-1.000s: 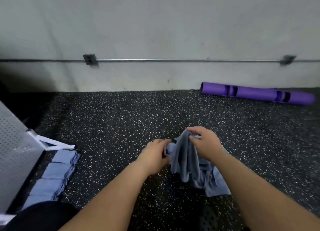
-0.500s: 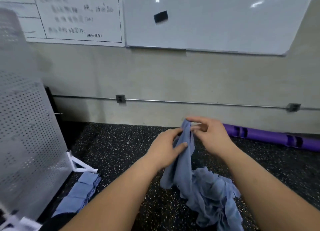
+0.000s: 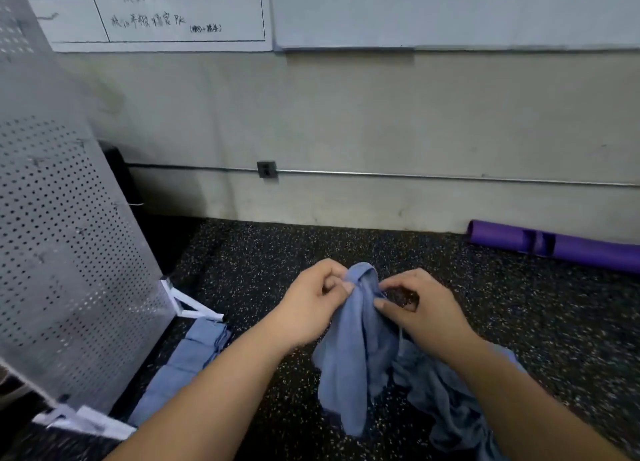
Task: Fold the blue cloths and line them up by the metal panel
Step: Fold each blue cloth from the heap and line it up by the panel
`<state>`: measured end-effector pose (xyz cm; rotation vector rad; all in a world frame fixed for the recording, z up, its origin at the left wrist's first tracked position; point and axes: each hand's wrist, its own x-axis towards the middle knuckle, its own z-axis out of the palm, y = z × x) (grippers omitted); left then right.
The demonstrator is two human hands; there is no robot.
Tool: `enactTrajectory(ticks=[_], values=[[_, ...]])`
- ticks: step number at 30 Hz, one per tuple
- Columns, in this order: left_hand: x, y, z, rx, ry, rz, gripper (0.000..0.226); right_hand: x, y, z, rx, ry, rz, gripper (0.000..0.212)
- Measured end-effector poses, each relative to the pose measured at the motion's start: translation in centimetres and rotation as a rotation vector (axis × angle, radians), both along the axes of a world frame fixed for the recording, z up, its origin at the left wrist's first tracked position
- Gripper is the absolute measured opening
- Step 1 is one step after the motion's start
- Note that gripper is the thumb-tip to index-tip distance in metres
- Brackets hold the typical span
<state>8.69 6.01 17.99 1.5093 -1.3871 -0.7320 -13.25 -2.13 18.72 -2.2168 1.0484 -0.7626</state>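
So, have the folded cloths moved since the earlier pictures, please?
No. The folded cloths still lie in a row beside the metal panel, starting at its white foot.

Crumpled blue cloth hangs over a heap; seemingly four folded cloths line the panel.

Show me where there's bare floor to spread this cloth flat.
Bare floor lies between the wall and the held cloth, and right of the pile up to the roller. Crowded: along the panel, where folded cloths line up, and at the pile.
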Motion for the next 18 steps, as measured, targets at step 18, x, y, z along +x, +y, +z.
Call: enactTrajectory(ticks=[18], values=[[4.1,-6.7,-1.6,-0.037,-0.051,0.052,0.012,2.3,-7.7,-2.0,0.200,-0.135,0.036,0.009]])
